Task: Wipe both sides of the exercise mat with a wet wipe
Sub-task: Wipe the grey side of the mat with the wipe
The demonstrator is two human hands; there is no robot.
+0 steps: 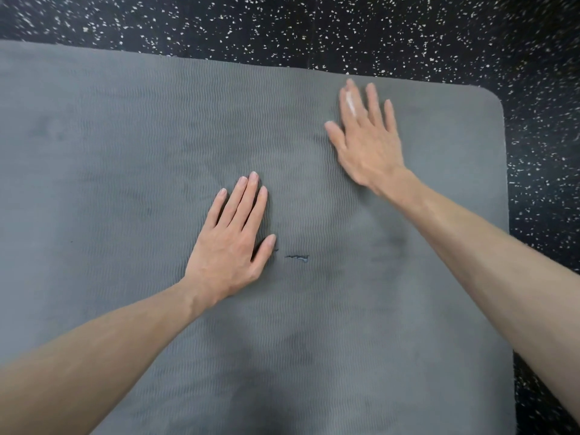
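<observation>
Mat: we see a grey exercise mat [157, 136] with a fine wavy ribbed texture, lying flat on the floor under both hands; its rounded far-right corner shows just beyond the right hand.
Left hand: our left hand [232, 243] lies palm down on the mat, fingers straight and close together, thumb spread to the side; its grip is open and holds nothing.
Right hand: our right hand [367, 136] lies flat on the mat, ahead and to the right of the left, fingers spread and straight, slightly blurred; grip open too.
Wipe: a small white patch [351, 103] shows at the right hand's fingers; we cannot tell whether it is the wet wipe or a glint.
Mat marks: a short dark tear [298, 257] just right of the left thumb; darker smudged patches further right.
Floor: black rubber floor [408, 32] with white flecks, beyond the mat's far and right edges.
</observation>
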